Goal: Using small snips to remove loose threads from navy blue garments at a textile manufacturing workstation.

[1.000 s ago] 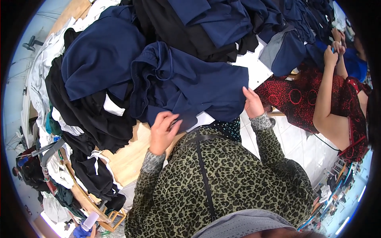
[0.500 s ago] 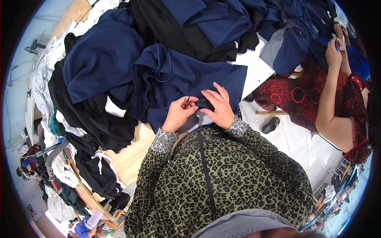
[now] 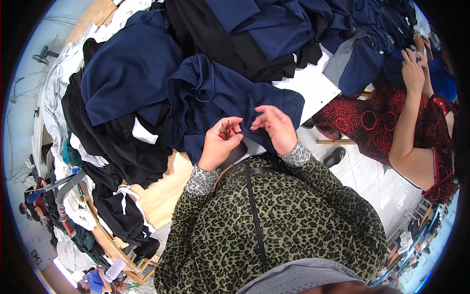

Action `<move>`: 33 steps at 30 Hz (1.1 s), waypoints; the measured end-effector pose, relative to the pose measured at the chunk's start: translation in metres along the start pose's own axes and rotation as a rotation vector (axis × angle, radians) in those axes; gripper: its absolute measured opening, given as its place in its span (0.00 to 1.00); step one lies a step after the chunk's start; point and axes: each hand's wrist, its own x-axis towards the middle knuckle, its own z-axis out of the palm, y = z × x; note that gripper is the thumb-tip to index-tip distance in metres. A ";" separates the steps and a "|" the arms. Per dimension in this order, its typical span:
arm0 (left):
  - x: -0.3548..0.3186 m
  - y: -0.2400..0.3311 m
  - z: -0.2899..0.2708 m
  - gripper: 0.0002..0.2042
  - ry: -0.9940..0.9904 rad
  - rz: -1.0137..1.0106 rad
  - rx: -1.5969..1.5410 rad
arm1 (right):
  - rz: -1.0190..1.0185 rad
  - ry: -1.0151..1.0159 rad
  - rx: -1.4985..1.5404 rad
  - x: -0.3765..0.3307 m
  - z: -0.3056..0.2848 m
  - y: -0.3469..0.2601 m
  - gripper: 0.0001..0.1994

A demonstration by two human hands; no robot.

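A navy garment with a gathered waistband and drawstring (image 3: 225, 81) lies in front of me at the near edge of the table. My left hand (image 3: 215, 147) is closed around small thread snips with red handles (image 3: 225, 131), their pointed metal blades up. Just right of it, my right hand (image 3: 280, 131) is raised over the garment, fingers loosely curved and apart, with nothing visible in them. A small gap separates the two hands. Below the hands, a pale grey-white piece (image 3: 252, 148) shows at the garment's near edge.
Dark blue (image 3: 129, 68) and black garments (image 3: 117, 147) are heaped on the left, more navy pieces (image 3: 274, 29) at the back. A white board (image 3: 311, 88) shows at right. Beside it sits a co-worker in a red-and-black patterned garment (image 3: 362, 117). A dark shoe (image 3: 335, 156) lies on the tiles.
My right hand has lifted off the cloth and drawn away from the left, its fingers now curled more. The left hand has turned, showing more of the snips. The garment's right end has shifted and folded.
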 end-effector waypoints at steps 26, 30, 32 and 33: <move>-0.014 -0.006 -0.016 0.15 0.080 -0.003 0.050 | -0.286 0.272 -0.324 -0.020 -0.014 -0.009 0.04; -0.018 -0.010 -0.021 0.14 0.120 -0.045 0.082 | -0.238 0.485 -0.475 -0.016 -0.079 0.000 0.12; -0.020 -0.009 -0.022 0.13 0.127 -0.071 0.082 | -0.218 0.514 -0.418 -0.017 -0.091 0.006 0.12; -0.021 -0.010 -0.022 0.13 0.121 -0.071 0.083 | -0.190 0.540 -0.378 -0.019 -0.096 0.010 0.12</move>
